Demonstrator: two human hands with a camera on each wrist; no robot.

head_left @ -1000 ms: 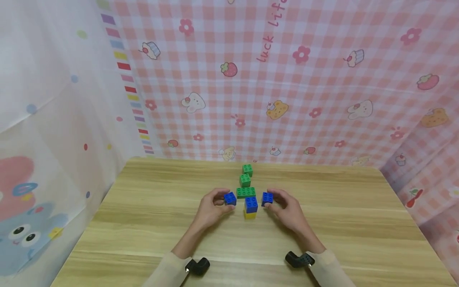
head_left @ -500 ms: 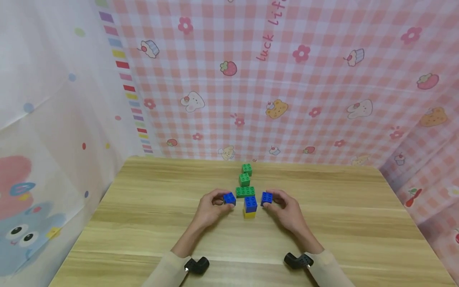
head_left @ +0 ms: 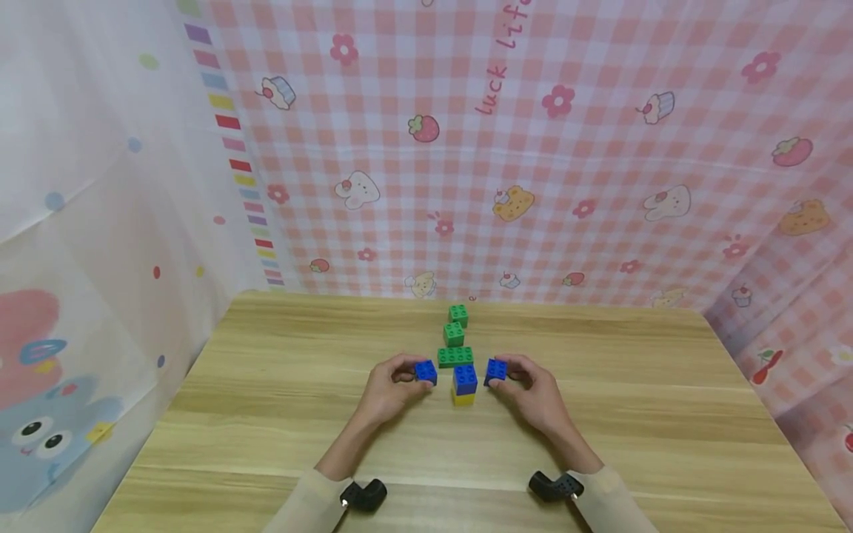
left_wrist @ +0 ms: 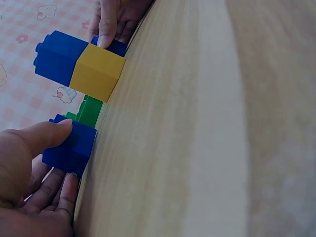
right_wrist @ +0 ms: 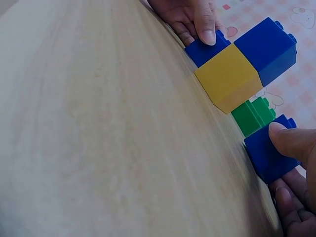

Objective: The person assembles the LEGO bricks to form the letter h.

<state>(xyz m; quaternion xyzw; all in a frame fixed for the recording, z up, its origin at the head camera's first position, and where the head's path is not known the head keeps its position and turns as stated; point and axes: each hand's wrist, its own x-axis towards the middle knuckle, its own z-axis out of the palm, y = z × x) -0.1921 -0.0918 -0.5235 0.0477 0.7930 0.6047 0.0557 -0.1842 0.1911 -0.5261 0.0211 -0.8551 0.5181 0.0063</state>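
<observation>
My left hand (head_left: pixel 392 386) pinches a blue two-by-two toy building brick (head_left: pixel 426 372) between thumb and fingers. The left wrist view shows the thumb on the near face of this brick (left_wrist: pixel 71 148), which is close to the tabletop. On the other side, my right hand (head_left: pixel 537 390) pinches a matching blue brick (head_left: pixel 496 371), its thumb across the brick's face (right_wrist: pixel 266 155) in the right wrist view. Between the hands stands a stack: a blue brick (head_left: pixel 465 378) on top of a yellow brick (head_left: pixel 463 398). Neither held brick is joined to it.
Behind the stack lies a long green brick (head_left: pixel 455 357). Two small green bricks, one nearer (head_left: pixel 454 334) and one farther (head_left: pixel 457 315), run back from it in a line. A checked pink cloth (head_left: pixel 466 170) hangs at the back edge of the wooden table (head_left: pixel 266 414).
Both held blue bricks have shifted very slightly toward the person and turned a little in the fingers. The stack and the green bricks stay in place.
</observation>
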